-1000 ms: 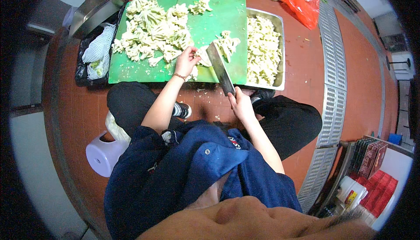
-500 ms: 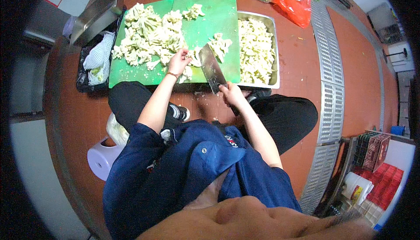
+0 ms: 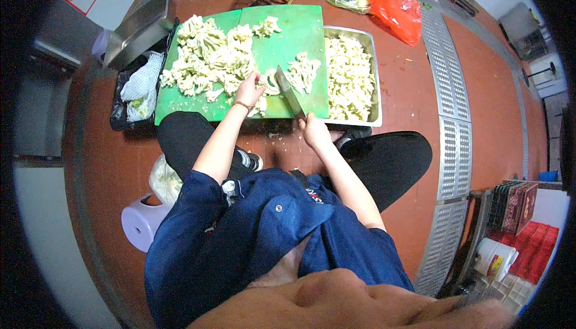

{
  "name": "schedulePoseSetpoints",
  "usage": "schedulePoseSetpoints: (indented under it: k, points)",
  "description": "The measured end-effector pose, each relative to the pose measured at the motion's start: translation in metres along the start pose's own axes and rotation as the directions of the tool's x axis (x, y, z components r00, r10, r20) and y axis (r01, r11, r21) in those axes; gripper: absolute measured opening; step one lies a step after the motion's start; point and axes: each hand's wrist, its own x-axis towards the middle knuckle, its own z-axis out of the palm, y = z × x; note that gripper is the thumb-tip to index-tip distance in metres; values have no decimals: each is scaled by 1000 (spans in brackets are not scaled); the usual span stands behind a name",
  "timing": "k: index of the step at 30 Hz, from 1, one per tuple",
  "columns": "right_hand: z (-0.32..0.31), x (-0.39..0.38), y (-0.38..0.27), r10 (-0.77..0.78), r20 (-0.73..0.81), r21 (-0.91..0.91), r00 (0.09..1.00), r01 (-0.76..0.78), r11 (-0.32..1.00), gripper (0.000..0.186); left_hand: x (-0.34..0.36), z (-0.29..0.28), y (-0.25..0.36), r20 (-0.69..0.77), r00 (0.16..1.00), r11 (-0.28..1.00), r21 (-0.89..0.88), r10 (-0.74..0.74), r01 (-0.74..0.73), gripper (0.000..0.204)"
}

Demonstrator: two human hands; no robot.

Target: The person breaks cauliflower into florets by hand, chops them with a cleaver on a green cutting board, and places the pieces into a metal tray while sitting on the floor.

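My right hand (image 3: pixel 314 130) grips the handle of a cleaver (image 3: pixel 290 94). The blade is turned nearly edge-on above the green cutting board (image 3: pixel 300 23). Just left of the blade, the curled fingers of my left hand (image 3: pixel 249 91) pinch a cauliflower piece (image 3: pixel 270 83), partly hidden by the fingers. A large heap of cauliflower (image 3: pixel 207 53) covers the board's left half. Cut florets (image 3: pixel 302 72) lie right of the blade, and one small clump (image 3: pixel 266 26) rests farther back.
Against the board's right side stands a metal tray (image 3: pixel 377 83) full of cauliflower florets. A black-lined crate (image 3: pixel 117 113) with white foam netting is at left. A red plastic bag (image 3: pixel 396 14) and green vegetables lie at far right. A lilac stool (image 3: pixel 139 228) stands near my left side.
The cleaver blade has turned from showing its broad face to nearly edge-on, beside the piece at my left fingers. The whole view has shifted slightly, so the board appears lower.
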Motion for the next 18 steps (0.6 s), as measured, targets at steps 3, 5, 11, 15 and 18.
schedulePoseSetpoints:
  k: [3, 5, 11, 15, 18]
  points:
    - [-13, 7, 11, 97, 223, 476, 970, -195, 858, 27, 1, -10, 3, 16, 998, 991, 121, -54, 52, 50]
    - [-13, 4, 9, 128, 197, 391, 972, -198, 899, 28, -5, -12, 6, 19, 998, 979, 197, -65, 60, 55]
    - [-7, -10, 22, -50, -86, 106, 995, 59, 993, 32, 1, -3, 60, -92, 945, 936, 195, 315, -293, 48]
    - [-6, -11, 5, -93, -116, 73, 989, 102, 992, 31, 19, 14, 32, -48, 982, 977, 117, 183, -176, 30]
    - [-9, -11, -5, -101, -77, 9, 992, 102, 995, 31, 19, 22, 25, -118, 978, 979, 130, 171, -155, 31]
